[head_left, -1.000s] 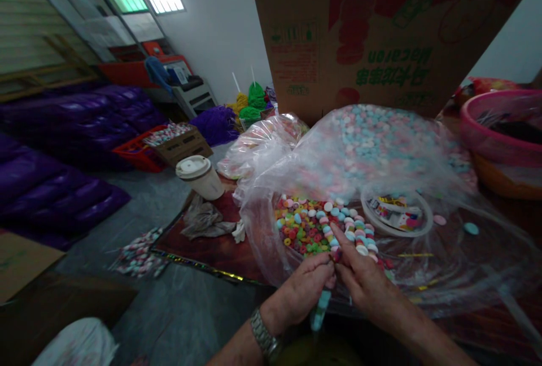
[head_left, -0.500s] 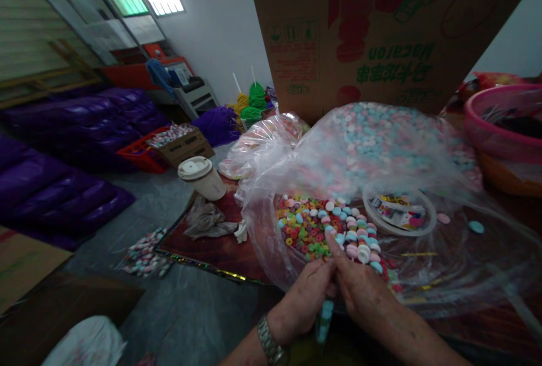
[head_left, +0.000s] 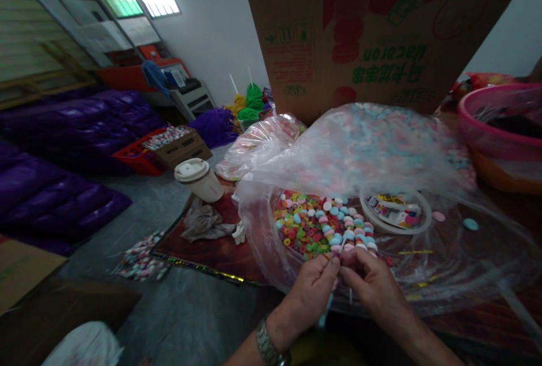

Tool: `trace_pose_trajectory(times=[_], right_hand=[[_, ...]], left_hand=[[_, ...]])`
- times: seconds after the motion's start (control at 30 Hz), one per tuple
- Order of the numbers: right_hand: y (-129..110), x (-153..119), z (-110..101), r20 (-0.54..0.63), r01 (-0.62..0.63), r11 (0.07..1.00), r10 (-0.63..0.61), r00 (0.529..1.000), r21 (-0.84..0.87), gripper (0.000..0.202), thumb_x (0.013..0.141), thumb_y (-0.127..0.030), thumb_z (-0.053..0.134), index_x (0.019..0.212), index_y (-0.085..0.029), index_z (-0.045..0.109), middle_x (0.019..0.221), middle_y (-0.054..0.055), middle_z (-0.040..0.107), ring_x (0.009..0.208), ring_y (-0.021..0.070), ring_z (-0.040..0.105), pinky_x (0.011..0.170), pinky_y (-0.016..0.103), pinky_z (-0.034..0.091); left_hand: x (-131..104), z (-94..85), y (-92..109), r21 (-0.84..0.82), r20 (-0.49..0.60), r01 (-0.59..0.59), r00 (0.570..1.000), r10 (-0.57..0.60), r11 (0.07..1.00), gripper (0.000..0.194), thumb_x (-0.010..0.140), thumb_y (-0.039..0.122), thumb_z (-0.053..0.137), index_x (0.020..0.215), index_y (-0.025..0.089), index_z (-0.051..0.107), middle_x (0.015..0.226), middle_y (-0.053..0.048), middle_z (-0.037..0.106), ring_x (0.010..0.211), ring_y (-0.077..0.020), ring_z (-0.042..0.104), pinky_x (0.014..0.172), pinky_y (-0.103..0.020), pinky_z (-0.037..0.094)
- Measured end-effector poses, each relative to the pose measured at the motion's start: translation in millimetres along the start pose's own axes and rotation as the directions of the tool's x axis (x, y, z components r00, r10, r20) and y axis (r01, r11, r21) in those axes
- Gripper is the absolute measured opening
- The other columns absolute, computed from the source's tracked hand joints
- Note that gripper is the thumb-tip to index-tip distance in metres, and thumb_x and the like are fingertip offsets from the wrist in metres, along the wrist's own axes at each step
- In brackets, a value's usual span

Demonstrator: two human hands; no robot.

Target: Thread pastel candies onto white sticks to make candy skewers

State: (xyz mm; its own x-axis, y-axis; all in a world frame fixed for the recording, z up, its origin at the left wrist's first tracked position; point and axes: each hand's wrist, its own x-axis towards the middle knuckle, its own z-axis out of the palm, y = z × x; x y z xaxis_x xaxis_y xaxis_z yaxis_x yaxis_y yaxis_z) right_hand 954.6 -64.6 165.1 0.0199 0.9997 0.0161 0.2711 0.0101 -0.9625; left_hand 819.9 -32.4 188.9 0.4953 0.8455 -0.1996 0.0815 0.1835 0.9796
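Observation:
My left hand (head_left: 311,287), with a watch on its wrist, is closed at the near edge of the candy pile; a strip of light blue wrapping hangs below it. My right hand (head_left: 370,278) pinches beside it, fingertips nearly meeting the left ones; the small item between them is too blurred to name. Just beyond lie colourful ring candies (head_left: 302,227) and rows of pink, white and blue round candies (head_left: 355,227) on clear plastic. A round white lid-like container (head_left: 396,212) holding printed packets is to their right.
A large clear bag of pastel candies (head_left: 381,134) lies behind, before a cardboard box (head_left: 347,33). A lidded cup (head_left: 203,179) and crumpled grey cloth (head_left: 205,220) are at left; a pink basin (head_left: 499,112) is at right. Purple bags (head_left: 55,191) lie further left.
My right hand has drawn its fingers in from an extended pose to a pinch, moving slightly right. My left hand's fingertips now show beside it. The view has shifted slightly.

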Motion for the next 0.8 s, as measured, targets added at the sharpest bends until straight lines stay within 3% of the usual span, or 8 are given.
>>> trace_pose_trajectory(times=[0.1, 0.23, 0.33, 0.43, 0.53, 0.63, 0.7, 0.8], right_hand=[[-2.3, 0.2, -6.4, 0.018, -0.001, 1.000, 0.002, 1.000, -0.031, 0.009, 0.083, -0.028, 0.054, 0.085, -0.019, 0.052, 0.057, -0.005, 0.049, 0.051, 0.0125, 0.047, 0.047, 0.021, 0.035], [-22.5, 1.8, -24.0, 0.308, 0.266, 0.949, -0.206, 0.929, -0.168, 0.021, 0.089, -0.024, 0.046, 0.074, -0.019, 0.059, 0.066, -0.001, 0.059, 0.062, 0.0133, 0.053, 0.057, 0.022, 0.039], [-45.6, 5.2, -34.9, 0.486, 0.341, 0.938, -0.267, 0.832, -0.068, 0.027, 0.094, -0.024, 0.039, 0.086, -0.023, 0.065, 0.074, -0.001, 0.064, 0.068, 0.0131, 0.058, 0.066, 0.022, 0.042], [-58.0, 8.6, -36.1, 0.606, 0.259, 0.962, -0.260, 0.752, 0.090, 0.030, 0.096, -0.027, 0.036, 0.090, -0.022, 0.066, 0.081, 0.001, 0.067, 0.076, 0.0140, 0.061, 0.073, 0.024, 0.043], [-46.5, 8.0, -25.2, 0.510, 0.184, 0.980, -0.195, 0.838, 0.072, 0.032, 0.094, -0.030, 0.040, 0.075, -0.019, 0.063, 0.069, 0.000, 0.065, 0.065, 0.0134, 0.059, 0.063, 0.022, 0.044], [-21.6, 2.5, -6.8, 0.159, 0.188, 0.971, -0.164, 0.974, -0.150, 0.032, 0.092, -0.031, 0.042, 0.067, -0.017, 0.056, 0.061, 0.001, 0.059, 0.056, 0.0128, 0.052, 0.051, 0.021, 0.038], [-8.9, -1.7, 4.8, -0.006, 0.240, 0.918, -0.255, 0.967, -0.317, 0.031, 0.092, -0.028, 0.040, 0.067, -0.017, 0.054, 0.060, 0.001, 0.057, 0.054, 0.0127, 0.050, 0.049, 0.021, 0.036], [-2.4, -3.8, 13.9, -0.040, 0.399, 0.735, -0.500, 0.865, -0.549, 0.030, 0.093, -0.020, 0.036, 0.068, -0.017, 0.053, 0.059, 0.001, 0.055, 0.053, 0.0124, 0.049, 0.051, 0.022, 0.034]], left_hand=[[-0.1, -7.3, 4.0, 0.026, 0.091, -0.019, 0.996, 0.016, 0.999, 0.047, 0.080, 0.057, 0.050, 0.060, 0.015, 0.052, 0.060, 0.001, 0.045, 0.056, -0.0097, 0.037, 0.054, -0.022, 0.030], [-0.5, -14.7, -0.2, -0.249, 0.255, 0.254, 0.948, -0.190, 0.934, 0.047, 0.068, 0.055, 0.066, 0.054, 0.013, 0.050, 0.049, 0.002, 0.045, 0.045, -0.0067, 0.038, 0.047, -0.019, 0.031], [-1.6, -16.7, -4.3, -0.451, 0.443, 0.397, 0.877, -0.186, 0.799, 0.048, 0.056, 0.048, 0.078, 0.084, 0.013, 0.062, 0.055, 0.000, 0.056, 0.049, -0.0110, 0.052, 0.048, -0.020, 0.041], [-2.9, -16.5, -6.1, -0.530, 0.529, 0.446, 0.838, -0.130, 0.721, 0.080, 0.052, 0.039, 0.083, 0.120, 0.018, 0.049, 0.060, 0.000, 0.060, 0.049, -0.0146, 0.057, 0.045, -0.021, 0.045], [-2.9, -14.1, -5.7, -0.583, 0.429, 0.399, 0.891, -0.150, 0.708, 0.084, 0.057, 0.037, 0.081, 0.128, 0.019, 0.040, 0.059, 0.002, 0.059, 0.047, -0.0128, 0.057, 0.045, -0.020, 0.045], [-0.9, -8.4, -3.4, -0.598, 0.123, 0.235, 0.972, -0.202, 0.766, 0.077, 0.060, 0.035, 0.080, 0.125, 0.020, 0.041, 0.060, 0.004, 0.057, 0.046, -0.0076, 0.052, 0.047, -0.016, 0.040], [1.1, -3.7, -1.8, -0.520, -0.086, 0.090, 0.984, -0.157, 0.849, 0.071, 0.061, 0.036, 0.079, 0.121, 0.018, 0.046, 0.053, 0.008, 0.052, 0.043, -0.0049, 0.044, 0.045, -0.013, 0.034], [3.6, 0.9, -0.8, -0.329, -0.233, -0.025, 0.971, -0.056, 0.944, 0.050, 0.066, 0.042, 0.073, 0.104, 0.014, 0.058, 0.049, 0.008, 0.047, 0.044, -0.0053, 0.040, 0.045, -0.015, 0.031]])
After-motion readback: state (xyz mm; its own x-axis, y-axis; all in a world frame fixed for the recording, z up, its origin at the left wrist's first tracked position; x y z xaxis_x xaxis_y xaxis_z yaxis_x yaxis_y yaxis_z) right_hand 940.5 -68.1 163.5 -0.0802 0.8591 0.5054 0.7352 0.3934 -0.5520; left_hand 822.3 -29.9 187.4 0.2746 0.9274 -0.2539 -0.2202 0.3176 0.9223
